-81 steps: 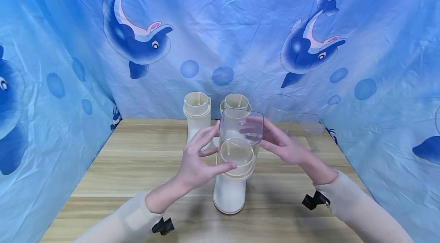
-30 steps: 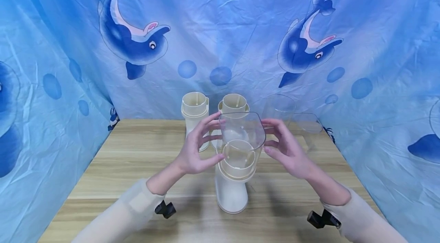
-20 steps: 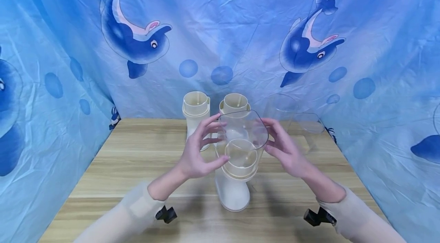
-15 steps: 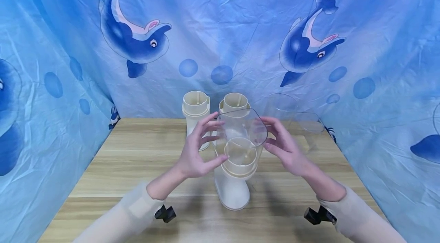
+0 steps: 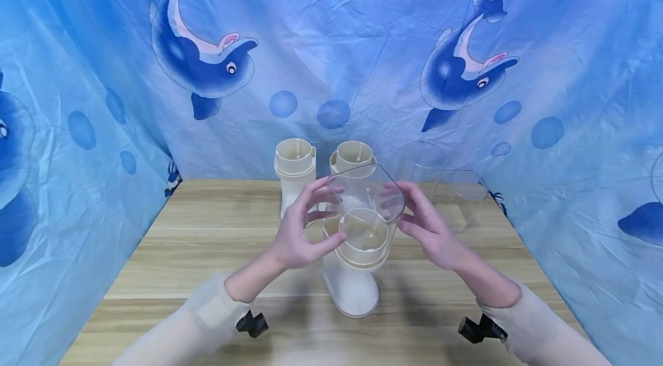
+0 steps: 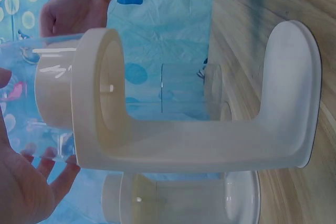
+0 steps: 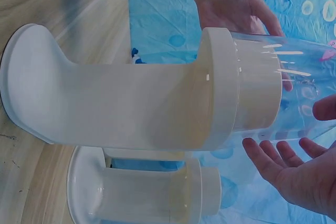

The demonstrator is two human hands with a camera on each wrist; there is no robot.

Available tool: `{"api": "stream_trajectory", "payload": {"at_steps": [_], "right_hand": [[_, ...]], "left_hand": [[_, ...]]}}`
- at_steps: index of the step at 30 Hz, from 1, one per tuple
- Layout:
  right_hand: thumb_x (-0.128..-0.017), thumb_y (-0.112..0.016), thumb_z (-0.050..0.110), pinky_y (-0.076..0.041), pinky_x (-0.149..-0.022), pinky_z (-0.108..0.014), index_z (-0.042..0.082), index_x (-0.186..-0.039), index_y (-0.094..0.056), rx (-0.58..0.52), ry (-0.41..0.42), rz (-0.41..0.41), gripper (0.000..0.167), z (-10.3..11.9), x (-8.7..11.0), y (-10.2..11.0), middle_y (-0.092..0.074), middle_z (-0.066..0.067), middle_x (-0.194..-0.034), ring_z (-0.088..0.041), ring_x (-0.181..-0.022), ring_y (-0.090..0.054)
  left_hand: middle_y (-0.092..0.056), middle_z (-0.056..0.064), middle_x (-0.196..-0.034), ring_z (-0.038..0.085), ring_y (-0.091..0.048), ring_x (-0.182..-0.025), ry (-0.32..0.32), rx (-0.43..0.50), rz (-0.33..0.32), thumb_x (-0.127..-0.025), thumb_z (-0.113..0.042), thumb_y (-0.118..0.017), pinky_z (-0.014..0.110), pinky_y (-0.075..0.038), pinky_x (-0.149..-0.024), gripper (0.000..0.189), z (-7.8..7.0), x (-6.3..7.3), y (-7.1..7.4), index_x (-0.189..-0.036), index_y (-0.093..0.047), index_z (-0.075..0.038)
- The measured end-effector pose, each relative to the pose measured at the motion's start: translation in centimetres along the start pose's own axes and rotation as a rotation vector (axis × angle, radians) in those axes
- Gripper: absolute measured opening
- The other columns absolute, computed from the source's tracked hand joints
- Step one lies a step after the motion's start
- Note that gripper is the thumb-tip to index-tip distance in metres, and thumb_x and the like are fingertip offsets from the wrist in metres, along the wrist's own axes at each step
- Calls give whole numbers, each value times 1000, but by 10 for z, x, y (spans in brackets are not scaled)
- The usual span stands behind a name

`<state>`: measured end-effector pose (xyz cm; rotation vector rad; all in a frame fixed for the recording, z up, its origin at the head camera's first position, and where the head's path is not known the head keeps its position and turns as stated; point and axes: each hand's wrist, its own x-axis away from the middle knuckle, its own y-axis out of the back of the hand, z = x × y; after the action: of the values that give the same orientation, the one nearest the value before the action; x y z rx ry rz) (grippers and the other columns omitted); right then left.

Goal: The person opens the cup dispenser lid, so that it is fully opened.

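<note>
A clear plastic container (image 5: 365,190) with a rounded-square rim stands upright over the round collar of a white stand (image 5: 354,291). My left hand (image 5: 297,242) curves its fingers and thumb around the container's left side. On the other side my right hand (image 5: 432,236) holds it, with some fingers seen through the clear wall. The left wrist view shows the stand (image 6: 184,142) as a C-shaped piece with a wide foot on the table. The collar sits inside the container's lower end in the right wrist view, where the right fingers (image 7: 265,163) lie along the wall.
Two similar white stands are behind, one at the back left (image 5: 295,182), another stand (image 5: 354,152) partly hidden by the container. At the back right are a clear container (image 5: 422,161) and another clear container (image 5: 463,187). A blue dolphin curtain (image 5: 311,38) encloses the wooden table (image 5: 207,251).
The held container's rim has turned to an angle. The stand's foot has shifted slightly right. My right hand has drawn a little outward and down, then stayed nearly still.
</note>
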<state>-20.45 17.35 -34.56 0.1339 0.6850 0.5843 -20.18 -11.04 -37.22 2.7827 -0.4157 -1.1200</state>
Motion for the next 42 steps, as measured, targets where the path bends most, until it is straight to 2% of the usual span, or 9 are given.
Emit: {"api": "stream_trajectory", "payload": {"at_steps": [2,4,10,17,21,27,30,38,42], "right_hand": [[-96,-41,-19,-56,-102,-21,-17,-152,-31,9,-17,-10,56,-1,0,0,-53,-11,-151,-11,-135,-56],[-98,-40,-17,-56,-102,-21,-17,-152,-31,23,-26,-17,55,0,1,1,-53,-10,-151,-11,-136,-55],[-100,-41,-16,-55,-95,-19,-17,-151,-31,33,-25,-30,52,2,3,2,-50,12,-153,-4,-132,-55],[-101,-42,-17,-56,-100,-21,-16,-151,-30,30,-34,-16,51,4,7,0,-49,4,-156,-8,-131,-56],[-101,-42,-15,-56,-99,-21,-15,-151,-31,31,-42,-13,51,3,6,-1,-50,0,-154,-9,-130,-58],[-100,-42,-16,-57,-100,-22,-17,-151,-31,6,-23,-9,52,-1,4,-1,-52,-9,-150,-13,-130,-58],[-100,-41,-16,-57,-102,-23,-16,-151,-31,7,-22,-9,52,-1,3,-2,-52,-8,-151,-13,-132,-58],[-100,-42,-16,-54,-96,-18,-17,-148,-30,61,-59,-71,49,6,7,-4,-54,7,-145,-6,-127,-57],[-101,-43,-15,-56,-96,-20,-15,-147,-34,100,-75,-64,47,9,9,-5,-53,9,-142,-5,-124,-57]], "left_hand": [[-63,22,-143,35,-67,-120,7,-11,-11,-77,2,-86,50,-65,-94,93,-1,1,-2,-158,-41,-7],[-63,21,-144,36,-67,-120,14,-16,-13,-77,1,-86,51,-65,-95,93,-1,2,-2,-158,-40,-8],[-61,21,-148,19,-65,-125,4,-1,12,-80,0,-81,45,-65,-98,89,3,3,2,-159,-39,-6],[-59,20,-152,36,-65,-126,22,-4,52,-81,-1,-81,45,-64,-99,88,6,3,4,-159,-42,-9],[-60,20,-151,36,-65,-125,43,-6,61,-82,-1,-81,43,-64,-100,89,5,3,2,-161,-41,-10],[-63,19,-146,39,-66,-123,47,-13,55,-81,0,-82,41,-65,-96,89,5,5,-1,-160,-40,-4],[-64,17,-146,36,-67,-124,44,-30,46,-82,-1,-82,41,-66,-94,89,3,7,-2,-160,-41,-7],[-60,24,-151,44,-65,-127,24,-29,35,-83,-2,-80,47,-65,-96,85,9,8,1,-158,-40,-4],[-60,19,-153,36,-65,-128,44,-18,48,-84,-2,-80,43,-64,-97,87,9,7,2,-160,-39,-10]]}}
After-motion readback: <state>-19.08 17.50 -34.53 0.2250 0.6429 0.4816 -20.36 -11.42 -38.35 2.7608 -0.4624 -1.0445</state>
